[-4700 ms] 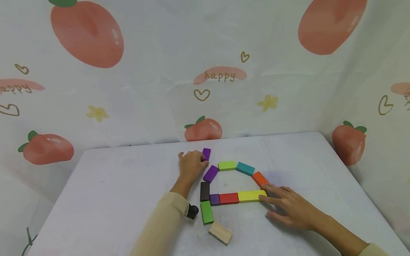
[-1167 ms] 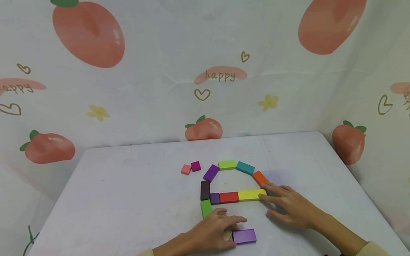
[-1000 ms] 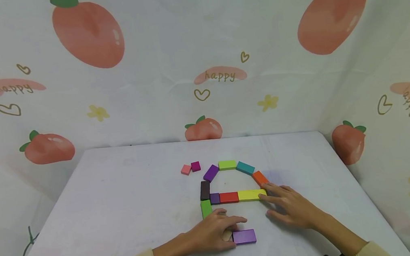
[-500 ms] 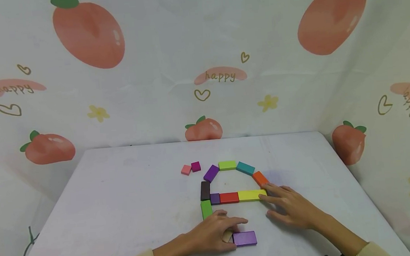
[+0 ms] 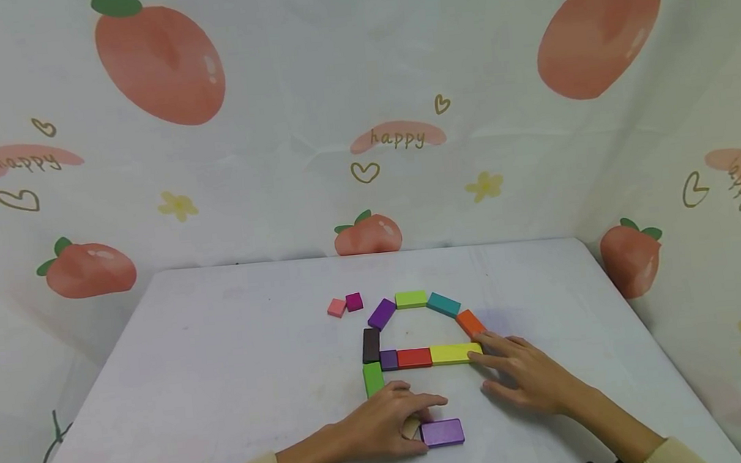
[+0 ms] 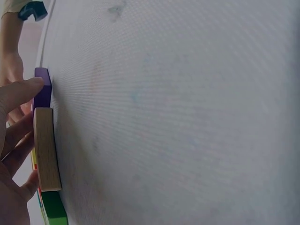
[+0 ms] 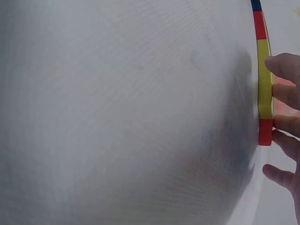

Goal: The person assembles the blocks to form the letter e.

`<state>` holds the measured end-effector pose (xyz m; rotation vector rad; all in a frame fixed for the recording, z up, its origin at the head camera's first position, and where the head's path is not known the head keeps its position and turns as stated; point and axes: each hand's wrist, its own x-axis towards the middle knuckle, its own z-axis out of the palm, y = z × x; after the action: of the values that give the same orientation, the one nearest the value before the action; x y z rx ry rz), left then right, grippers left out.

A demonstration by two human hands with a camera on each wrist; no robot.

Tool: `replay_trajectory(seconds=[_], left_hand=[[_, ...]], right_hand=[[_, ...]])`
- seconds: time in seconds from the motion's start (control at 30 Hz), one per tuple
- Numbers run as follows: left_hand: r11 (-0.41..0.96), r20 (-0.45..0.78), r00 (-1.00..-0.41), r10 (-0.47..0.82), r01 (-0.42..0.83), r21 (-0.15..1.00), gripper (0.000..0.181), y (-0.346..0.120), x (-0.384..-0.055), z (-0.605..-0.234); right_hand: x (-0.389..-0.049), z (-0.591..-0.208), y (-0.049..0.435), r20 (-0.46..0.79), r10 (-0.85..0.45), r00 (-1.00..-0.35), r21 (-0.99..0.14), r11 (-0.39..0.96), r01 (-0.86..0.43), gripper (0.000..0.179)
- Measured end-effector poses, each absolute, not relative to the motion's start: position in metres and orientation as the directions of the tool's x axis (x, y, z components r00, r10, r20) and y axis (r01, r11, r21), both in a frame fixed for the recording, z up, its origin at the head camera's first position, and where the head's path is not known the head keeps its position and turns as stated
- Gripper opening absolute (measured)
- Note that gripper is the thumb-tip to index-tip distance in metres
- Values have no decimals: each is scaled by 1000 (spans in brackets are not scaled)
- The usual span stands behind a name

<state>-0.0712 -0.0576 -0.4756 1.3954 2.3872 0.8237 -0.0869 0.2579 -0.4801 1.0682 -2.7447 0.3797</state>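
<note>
My left hand [image 5: 383, 421] is at the front, its thumb [image 6: 33, 84] and fingers pinching the left end of a light purple block [image 5: 443, 433]. The block lies flat against the end of a plain wooden block [image 6: 47, 150], which that hand mostly hides in the head view. A green block [image 5: 373, 378] adjoins the wooden one. My right hand [image 5: 528, 372] rests with spread fingers at the right end of a yellow block [image 5: 450, 355] and the lower end of an orange block [image 5: 469, 321]. Its thumb touches the yellow block in the right wrist view.
A dark brown block [image 5: 370, 345], a purple one [image 5: 381, 313], a lime one [image 5: 411, 300] and a teal one [image 5: 444, 304] form an arch. Red [image 5: 415, 358] and small dark purple [image 5: 389, 361] blocks continue the yellow row. Pink [image 5: 337, 307] and magenta [image 5: 354, 302] cubes lie at back left.
My left hand has come from the back left to the front with the purple block, uncovering the pink and magenta cubes. Over the last second, the block has shifted slightly nearer. The right hand is still.
</note>
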Motion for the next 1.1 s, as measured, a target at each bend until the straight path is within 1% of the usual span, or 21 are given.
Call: replay_trajectory(seconds=[0.17, 0.3, 0.37, 0.47, 0.6, 0.7, 0.77, 0.9, 1.0, 1.1], left_hand=[[378, 75, -512, 856, 718, 585, 62, -58, -71, -476], [385, 98, -539, 837, 706, 594, 62, -61, -75, -474], [400, 122, -570, 812, 697, 595, 62, -64, -80, -471], [430, 180, -641, 746, 671, 604, 60, -73, -94, -466], [501, 289, -756, 587, 620, 604, 59, -92, -122, -459], [559, 350, -816, 461, 573, 600, 59, -109, -145, -456], [585, 363, -839, 405, 543, 603, 58, -121, -160, -456], [637, 338, -873, 351, 487, 597, 57, -144, -184, -461], [669, 309, -892, 330, 451, 591, 57, -157, -196, -464], [670, 277, -900, 338, 436, 600, 59, -166, -205, -465]], right_hand=[[-87, -480, 259, 248, -636, -730, -176, 712, -680, 48], [-86, -480, 259, 240, -634, -735, -176, 716, -675, 49], [-86, -480, 258, 238, -632, -738, -178, 718, -673, 49], [-86, -480, 258, 236, -631, -739, -182, 718, -672, 48], [-86, -480, 257, 243, -632, -736, -182, 715, -675, 48], [-86, -481, 257, 249, -634, -732, -180, 713, -678, 48], [-87, -482, 258, 254, -635, -730, -179, 711, -680, 48], [-87, -482, 258, 259, -638, -725, -176, 707, -685, 49], [-87, -482, 258, 257, -640, -724, -178, 705, -686, 48], [-87, -480, 257, 245, -637, -731, -185, 710, -680, 48]])
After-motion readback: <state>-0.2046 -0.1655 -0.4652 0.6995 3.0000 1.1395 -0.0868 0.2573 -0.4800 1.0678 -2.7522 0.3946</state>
